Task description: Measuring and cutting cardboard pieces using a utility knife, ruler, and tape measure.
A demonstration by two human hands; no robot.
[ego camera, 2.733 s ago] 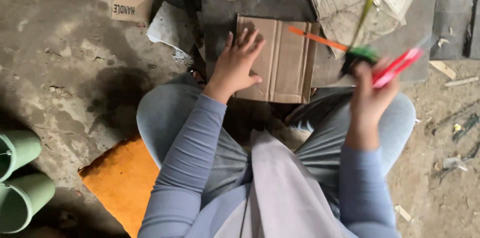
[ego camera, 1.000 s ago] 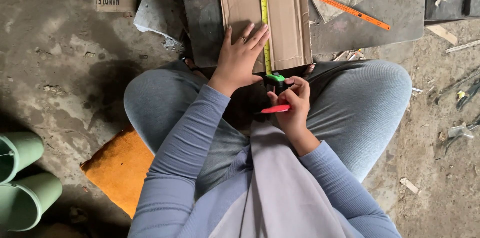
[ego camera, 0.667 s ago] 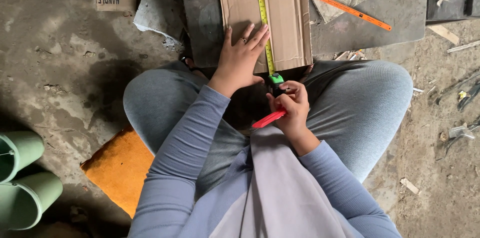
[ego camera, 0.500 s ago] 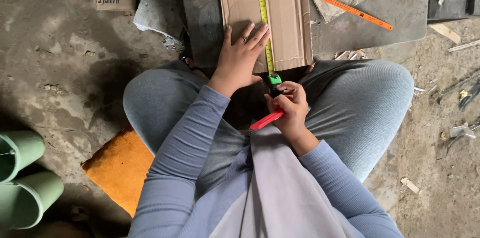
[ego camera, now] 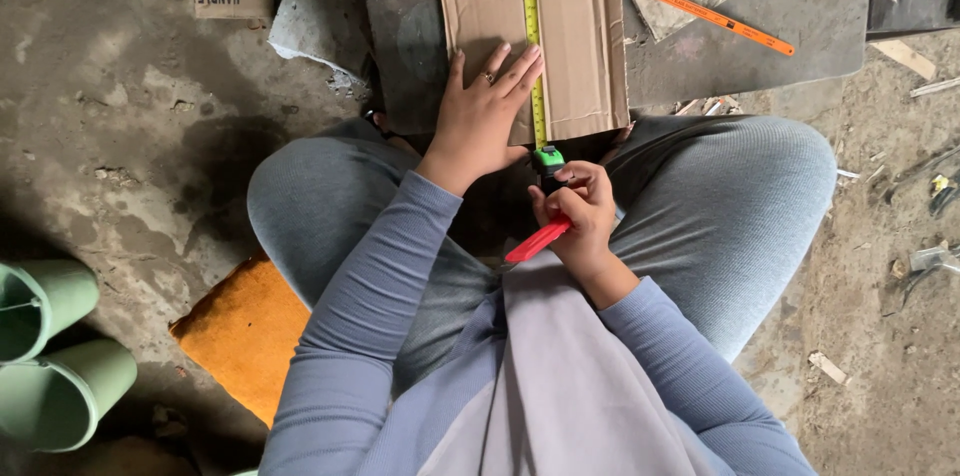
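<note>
While flat — left hand (ego camera: 478,121) on cardboard (ego camera: 580,41)

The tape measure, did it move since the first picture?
Yes. The tape measure came down from the air at the right onto the cardboard, held by the right hand.

Rough, stained concrete floor (ego camera: 110,166), scattered debris at right, dark slab (ego camera: 790,26) ahead, orange mat (ego camera: 245,331), soft daylight

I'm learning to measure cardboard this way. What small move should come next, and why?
Probably mark the cardboard beside the yellow tape: the left hand pins it flat, the tape spans the piece, and the right hand already holds a red pen-like tool.
</note>
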